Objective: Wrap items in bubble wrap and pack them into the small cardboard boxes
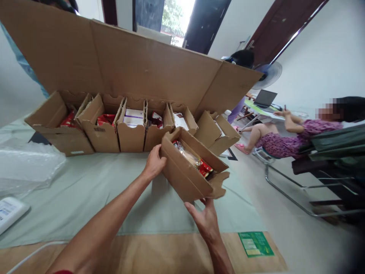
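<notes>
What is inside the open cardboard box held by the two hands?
Inside the cardboard box lie a clear packet and a red packet. The box walls and these packets cover whatever lies beneath them.

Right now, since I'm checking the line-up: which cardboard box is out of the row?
The box held between the left hand and right hand. It is tilted and in front, while the other boxes stand in a row.

White walls [322,49] and dark brown door frames [282,26] enclosed the room. Daylight and green leaves showed through an open doorway [173,19]. A blue fan [269,74] stood behind a green-topped table [256,109] bearing a laptop [265,98]. A person [285,140] sat on a metal-framed chair [285,195] above the pale floor [285,232].
</notes>
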The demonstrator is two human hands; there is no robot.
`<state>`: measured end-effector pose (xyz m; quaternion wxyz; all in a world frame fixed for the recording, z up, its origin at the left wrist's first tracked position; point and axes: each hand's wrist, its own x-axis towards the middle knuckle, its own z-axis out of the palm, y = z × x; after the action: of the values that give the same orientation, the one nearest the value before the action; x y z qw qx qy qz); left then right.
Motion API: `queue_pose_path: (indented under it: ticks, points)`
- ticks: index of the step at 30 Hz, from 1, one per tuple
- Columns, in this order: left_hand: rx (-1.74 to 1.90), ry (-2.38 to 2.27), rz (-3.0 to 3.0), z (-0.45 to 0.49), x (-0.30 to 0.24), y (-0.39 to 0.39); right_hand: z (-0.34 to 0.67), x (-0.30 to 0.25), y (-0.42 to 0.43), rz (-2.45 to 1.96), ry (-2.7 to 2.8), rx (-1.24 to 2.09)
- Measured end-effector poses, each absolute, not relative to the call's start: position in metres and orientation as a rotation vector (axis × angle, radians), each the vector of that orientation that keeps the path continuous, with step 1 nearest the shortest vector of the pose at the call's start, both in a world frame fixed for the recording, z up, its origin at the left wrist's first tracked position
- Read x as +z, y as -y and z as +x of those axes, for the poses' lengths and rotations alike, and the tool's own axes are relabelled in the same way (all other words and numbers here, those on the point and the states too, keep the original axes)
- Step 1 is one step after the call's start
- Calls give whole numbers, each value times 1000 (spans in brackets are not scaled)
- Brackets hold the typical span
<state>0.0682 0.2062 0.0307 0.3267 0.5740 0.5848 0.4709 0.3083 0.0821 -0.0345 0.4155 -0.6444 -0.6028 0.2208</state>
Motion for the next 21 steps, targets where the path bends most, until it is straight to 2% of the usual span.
queue_pose_path:
  ticks: [4, 8, 11, 15, 18, 21]
  points:
    - [1238, -1552, 1477, 60, 8, -124, 319, -32, -82, -1613, 1518, 535]
    - [1385, -1687, 1334, 36, -19, -50, 305, -18, -107, -1475, 1725, 739]
    - [1392, -1753, 1288, 20, -20, -57, 276, -7, -150, -1382, 1779, 871]
    - [1430, -1746, 1347, 14, -8, -104, 249, 2, -195, -1410, 1700, 851]
    - [1436, -1753, 1365, 12, -9, -115, 251, -3, -196, -1478, 1636, 757]
    - [1335, -1799, 1372, 4, -17, -94, 266, -17, -173, -1593, 1587, 643]
